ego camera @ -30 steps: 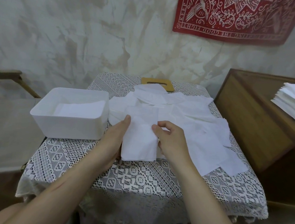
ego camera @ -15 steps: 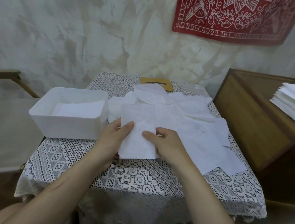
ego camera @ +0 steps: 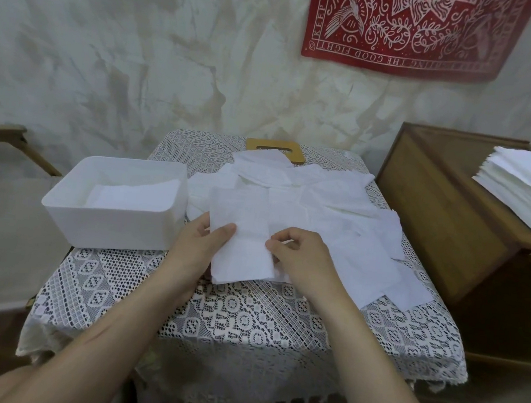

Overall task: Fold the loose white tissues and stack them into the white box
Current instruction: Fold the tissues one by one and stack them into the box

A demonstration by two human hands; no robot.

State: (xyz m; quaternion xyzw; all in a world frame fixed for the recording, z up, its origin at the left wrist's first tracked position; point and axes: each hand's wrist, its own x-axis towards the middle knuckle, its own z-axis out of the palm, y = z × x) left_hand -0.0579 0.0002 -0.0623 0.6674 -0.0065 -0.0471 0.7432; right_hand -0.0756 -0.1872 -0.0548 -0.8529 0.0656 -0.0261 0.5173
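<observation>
While the white box, holding folded sheets, sits at the table's left, the left hand pinches the left edge of a narrow, creased white tissue lying just right of it, the right hand pinches its right edge, and loose tissues crowd the lace behind.

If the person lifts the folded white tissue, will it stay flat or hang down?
Probably it droops: the thin folded white paper tissue bends softly where the left hand and right hand hold it. It looks light, so it may unfold.
</observation>
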